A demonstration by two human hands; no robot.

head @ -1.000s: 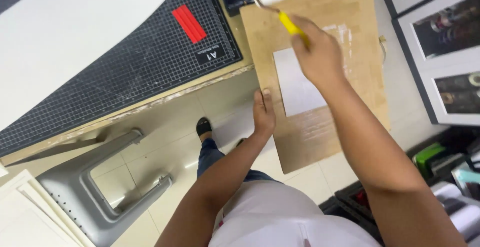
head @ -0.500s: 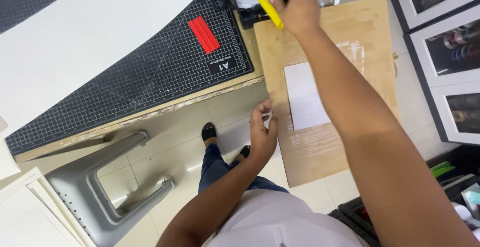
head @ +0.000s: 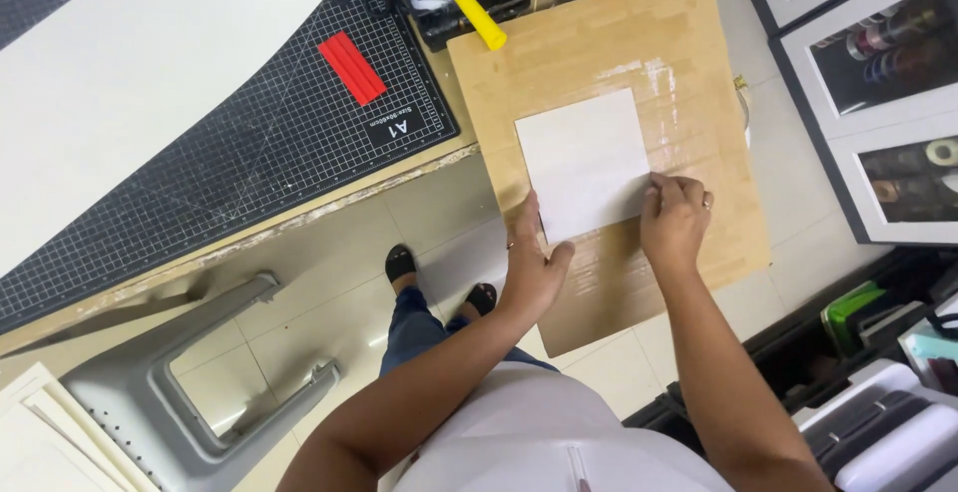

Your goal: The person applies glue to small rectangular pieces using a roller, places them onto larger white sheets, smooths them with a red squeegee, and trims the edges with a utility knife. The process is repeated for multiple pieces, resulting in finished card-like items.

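White sheet (head: 584, 161) on wooden board (head: 689, 63), both hands (head: 534, 270) (head: 675, 219) touching its edge

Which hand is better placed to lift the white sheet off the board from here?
Probably the right hand: its fingertips sit on the white sheet at its lower right corner, ready to peel. The left hand lies flat at the lower left edge on the brown board, better suited to steadying.

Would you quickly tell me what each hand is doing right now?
Left hand: open, resting flat at the white sheet's lower-left corner.
Right hand: fingers curled, pressing the sheet's lower-right corner; holding nothing.
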